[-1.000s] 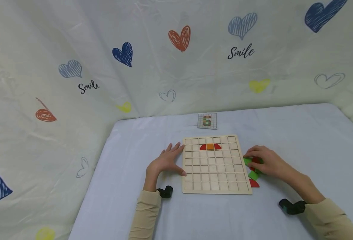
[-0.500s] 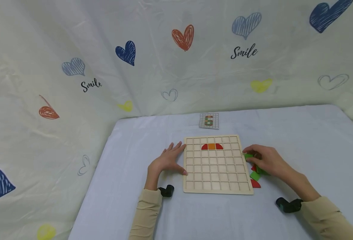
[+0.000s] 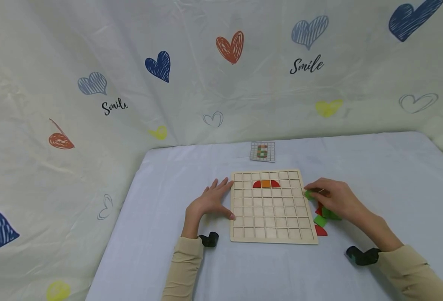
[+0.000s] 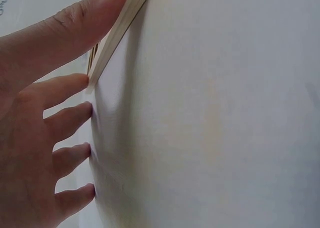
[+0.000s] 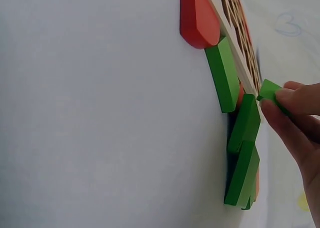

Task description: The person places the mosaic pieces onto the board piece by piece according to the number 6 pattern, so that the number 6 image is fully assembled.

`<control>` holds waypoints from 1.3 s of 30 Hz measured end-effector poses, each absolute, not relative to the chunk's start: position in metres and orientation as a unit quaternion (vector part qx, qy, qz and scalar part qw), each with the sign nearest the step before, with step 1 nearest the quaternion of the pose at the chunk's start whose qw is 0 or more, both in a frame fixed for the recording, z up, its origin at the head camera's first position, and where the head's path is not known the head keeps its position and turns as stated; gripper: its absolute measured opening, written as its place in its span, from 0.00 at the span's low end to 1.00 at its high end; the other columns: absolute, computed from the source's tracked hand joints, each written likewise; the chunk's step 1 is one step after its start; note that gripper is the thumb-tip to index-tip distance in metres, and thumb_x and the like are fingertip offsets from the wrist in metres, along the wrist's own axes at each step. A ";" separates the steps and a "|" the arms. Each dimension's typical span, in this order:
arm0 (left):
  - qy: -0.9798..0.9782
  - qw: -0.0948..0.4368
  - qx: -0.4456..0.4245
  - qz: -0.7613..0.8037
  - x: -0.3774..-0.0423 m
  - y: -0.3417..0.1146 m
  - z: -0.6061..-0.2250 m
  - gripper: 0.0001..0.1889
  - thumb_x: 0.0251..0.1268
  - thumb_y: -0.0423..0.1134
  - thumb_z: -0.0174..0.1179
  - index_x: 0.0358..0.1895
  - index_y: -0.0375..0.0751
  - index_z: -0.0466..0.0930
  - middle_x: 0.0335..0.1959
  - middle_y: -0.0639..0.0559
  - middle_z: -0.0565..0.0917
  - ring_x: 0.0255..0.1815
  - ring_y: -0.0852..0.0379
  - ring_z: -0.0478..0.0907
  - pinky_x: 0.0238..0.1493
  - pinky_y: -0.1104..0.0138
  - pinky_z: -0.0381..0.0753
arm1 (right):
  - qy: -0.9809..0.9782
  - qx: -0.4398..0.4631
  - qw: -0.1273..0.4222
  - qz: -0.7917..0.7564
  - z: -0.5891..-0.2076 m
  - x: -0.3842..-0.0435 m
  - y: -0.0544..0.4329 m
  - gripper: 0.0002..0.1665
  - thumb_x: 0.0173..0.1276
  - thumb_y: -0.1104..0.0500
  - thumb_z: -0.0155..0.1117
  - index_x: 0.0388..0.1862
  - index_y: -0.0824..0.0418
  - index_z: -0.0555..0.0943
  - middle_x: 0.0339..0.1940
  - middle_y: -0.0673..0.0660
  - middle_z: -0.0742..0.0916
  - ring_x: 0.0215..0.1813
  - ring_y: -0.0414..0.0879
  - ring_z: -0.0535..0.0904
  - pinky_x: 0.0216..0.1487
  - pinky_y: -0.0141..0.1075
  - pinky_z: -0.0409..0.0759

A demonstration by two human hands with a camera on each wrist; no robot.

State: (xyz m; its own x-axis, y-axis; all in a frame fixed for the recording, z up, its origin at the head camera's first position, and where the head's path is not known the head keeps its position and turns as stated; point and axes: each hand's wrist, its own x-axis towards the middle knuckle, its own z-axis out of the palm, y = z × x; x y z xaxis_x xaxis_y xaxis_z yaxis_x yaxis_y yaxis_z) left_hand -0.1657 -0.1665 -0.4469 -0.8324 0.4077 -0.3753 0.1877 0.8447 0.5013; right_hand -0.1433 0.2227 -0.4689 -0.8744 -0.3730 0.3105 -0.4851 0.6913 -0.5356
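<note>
My left hand [image 3: 210, 203] rests at the left edge of a wooden grid board [image 3: 268, 221], fingers spread, thumb over the rim and index fingertip against the side. In the left wrist view the other fingertips touch the white cloth. Beside the board's right edge, my right hand [image 3: 339, 200] pinches a green block [image 5: 268, 89] between thumb and fingers. Under and below that hand lie more green blocks [image 5: 222, 77] and red rounded pieces [image 5: 199, 20]. Within the grid's second row an orange square [image 3: 266, 184] sits between two red quarter-round pieces [image 3: 257, 184].
A small card [image 3: 262, 151] printed with a coloured grid pattern lies behind the board. White cloth [image 3: 168, 188] covers the table, and a curtain [image 3: 191, 92] with hearts hangs at the back. Each wrist wears a black camera [image 3: 362, 256].
The right hand has drawn the green block up and away from the loose pieces, uncovering more green blocks. Its fingers now hold it near the board's right edge. The left hand keeps its place.
</note>
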 end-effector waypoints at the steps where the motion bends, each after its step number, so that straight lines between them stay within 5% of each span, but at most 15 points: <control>1: 0.929 0.241 0.160 0.229 -0.166 -0.167 -0.447 0.61 0.49 0.52 0.81 0.84 0.51 0.51 0.87 0.51 0.46 0.87 0.44 0.34 0.84 0.43 0.38 | -0.915 0.231 0.082 0.321 -0.468 -0.143 0.222 0.18 0.57 0.72 0.77 0.47 0.64 0.89 0.41 0.57 0.90 0.38 0.48 0.86 0.38 0.33 0.88; 12: 0.929 0.238 0.159 0.236 -0.164 -0.167 -0.447 0.61 0.48 0.51 0.82 0.84 0.48 0.52 0.86 0.49 0.48 0.87 0.42 0.35 0.84 0.42 0.39 | -0.912 0.212 0.042 0.349 -0.464 -0.144 0.215 0.22 0.58 0.72 0.76 0.54 0.70 0.86 0.45 0.62 0.89 0.43 0.55 0.88 0.43 0.46 0.90; 22: 0.927 0.240 0.157 0.243 -0.163 -0.169 -0.447 0.61 0.48 0.51 0.82 0.84 0.48 0.52 0.86 0.50 0.47 0.87 0.42 0.34 0.84 0.42 0.38 | -0.921 0.219 0.036 0.320 -0.457 -0.150 0.198 0.20 0.61 0.64 0.78 0.53 0.65 0.87 0.47 0.58 0.90 0.47 0.54 0.85 0.51 0.56 0.86; 39: 0.927 0.248 0.157 0.234 -0.165 -0.166 -0.442 0.60 0.50 0.51 0.81 0.84 0.49 0.51 0.87 0.49 0.46 0.87 0.43 0.33 0.84 0.42 0.37 | -0.909 0.252 0.003 0.333 -0.450 -0.163 0.173 0.17 0.62 0.64 0.77 0.50 0.65 0.88 0.45 0.57 0.90 0.49 0.55 0.85 0.53 0.54 0.86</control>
State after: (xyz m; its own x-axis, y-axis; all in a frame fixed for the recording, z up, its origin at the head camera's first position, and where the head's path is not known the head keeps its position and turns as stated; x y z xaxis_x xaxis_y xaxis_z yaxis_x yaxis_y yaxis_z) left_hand -0.1646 -0.1658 -0.4425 -0.8277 0.4073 -0.3860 0.1754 0.8412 0.5115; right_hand -0.1629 0.1732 -0.4501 -0.8734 -0.4554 0.1726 -0.4591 0.6513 -0.6042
